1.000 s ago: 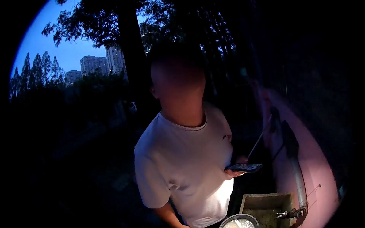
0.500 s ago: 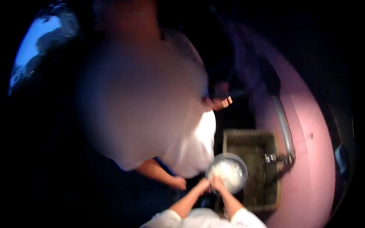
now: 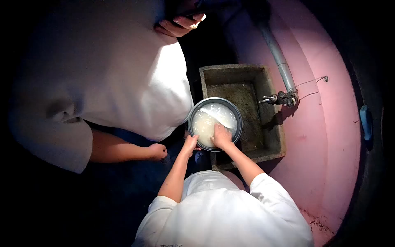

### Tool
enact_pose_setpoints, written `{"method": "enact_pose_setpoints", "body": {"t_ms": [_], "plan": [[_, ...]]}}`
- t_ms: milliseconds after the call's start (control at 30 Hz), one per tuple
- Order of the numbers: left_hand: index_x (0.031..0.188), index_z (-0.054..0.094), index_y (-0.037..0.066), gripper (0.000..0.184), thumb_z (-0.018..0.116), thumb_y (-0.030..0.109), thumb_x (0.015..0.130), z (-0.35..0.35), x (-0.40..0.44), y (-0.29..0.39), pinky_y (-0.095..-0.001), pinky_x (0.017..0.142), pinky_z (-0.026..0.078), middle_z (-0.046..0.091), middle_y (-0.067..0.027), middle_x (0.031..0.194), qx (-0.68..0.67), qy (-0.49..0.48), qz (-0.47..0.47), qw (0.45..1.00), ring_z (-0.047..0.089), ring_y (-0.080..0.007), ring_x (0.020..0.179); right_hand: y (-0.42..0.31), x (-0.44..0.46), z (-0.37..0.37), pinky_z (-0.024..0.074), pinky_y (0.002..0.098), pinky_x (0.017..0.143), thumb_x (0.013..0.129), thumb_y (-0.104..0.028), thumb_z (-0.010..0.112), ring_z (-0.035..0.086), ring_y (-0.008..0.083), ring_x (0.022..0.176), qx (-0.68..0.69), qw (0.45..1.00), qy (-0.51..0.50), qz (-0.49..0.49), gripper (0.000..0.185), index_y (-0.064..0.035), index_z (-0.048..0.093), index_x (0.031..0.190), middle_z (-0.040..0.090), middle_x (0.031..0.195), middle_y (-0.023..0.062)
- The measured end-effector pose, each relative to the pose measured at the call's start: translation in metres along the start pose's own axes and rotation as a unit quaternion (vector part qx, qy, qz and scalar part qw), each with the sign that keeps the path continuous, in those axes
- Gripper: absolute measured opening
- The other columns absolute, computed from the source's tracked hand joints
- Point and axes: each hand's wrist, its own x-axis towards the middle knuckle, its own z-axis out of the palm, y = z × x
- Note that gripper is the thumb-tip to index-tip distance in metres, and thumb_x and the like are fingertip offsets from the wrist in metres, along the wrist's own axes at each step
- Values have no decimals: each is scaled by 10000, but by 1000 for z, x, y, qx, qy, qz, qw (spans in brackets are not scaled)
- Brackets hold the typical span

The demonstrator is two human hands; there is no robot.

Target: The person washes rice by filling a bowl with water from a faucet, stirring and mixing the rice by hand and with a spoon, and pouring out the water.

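Observation:
A round grey pot (image 3: 240,126) holds cloudy whitish liquid (image 3: 224,113) with bright glints on it. What lies under the surface is hard to make out. At the pot's near left side, my left hand (image 3: 190,145) grips the rim, thumb over the top and fingers beneath. My right hand (image 3: 221,136) reaches over the near right rim, its fingers bent down into the liquid. Their tips are hidden there, so I cannot tell whether they hold anything. The pot overlaps the left side of a concrete sink (image 3: 276,138).
A metal tap (image 3: 269,99) on a grey pipe (image 3: 277,53) juts over the sink from a pink wall (image 3: 325,136). Close on the left stands another person in a white shirt (image 3: 123,86), one hand (image 3: 157,152) lowered near the pot, the other (image 3: 181,25) raised by a dark object.
My view has tilted down and come closer, so the pot, sink and tap appear higher and larger. Both my hands stay at the pot; my right hand now reaches farther inside the rim.

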Motion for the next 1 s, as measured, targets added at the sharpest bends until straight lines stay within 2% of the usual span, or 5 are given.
{"method": "enact_pose_setpoints", "body": {"t_ms": [167,433,767,900,1000], "plan": [[826,578,-46,262,455,184,857,0,2,2,-261,388,440,587,-101,640,0,-3,1,1000,549,-166,468,-15,12,14,368,448,978,666,-339,727,416,457,1167,115,992,-53,9,870,-33,278,1346,321,1315,316],[875,574,-32,297,443,234,888,3,-1,6,-253,393,429,584,-86,633,6,-4,-2,1000,546,-159,472,-20,39,57,373,386,974,743,-91,563,459,391,1170,313,946,-68,-53,625,26,368,1325,475,1233,298],[864,559,-57,284,436,199,868,4,-4,8,-276,389,428,589,-114,618,8,-4,-10,1000,539,-179,437,-12,13,-3,448,453,826,850,-319,551,568,395,980,199,975,-51,89,346,14,644,866,593,1035,241],[854,562,-54,287,427,199,870,2,-3,8,-276,394,433,590,-116,621,10,-12,-10,1000,548,-178,448,-2,8,0,437,436,873,769,-297,653,480,378,1111,127,990,28,-53,500,-7,529,1157,486,1161,236],[863,564,-43,287,420,205,881,2,-3,9,-264,379,424,594,-108,629,15,-17,-8,1000,552,-172,453,-4,19,13,370,426,986,682,-268,732,370,427,1219,194,974,65,-92,917,13,196,1370,298,1348,275]]}}
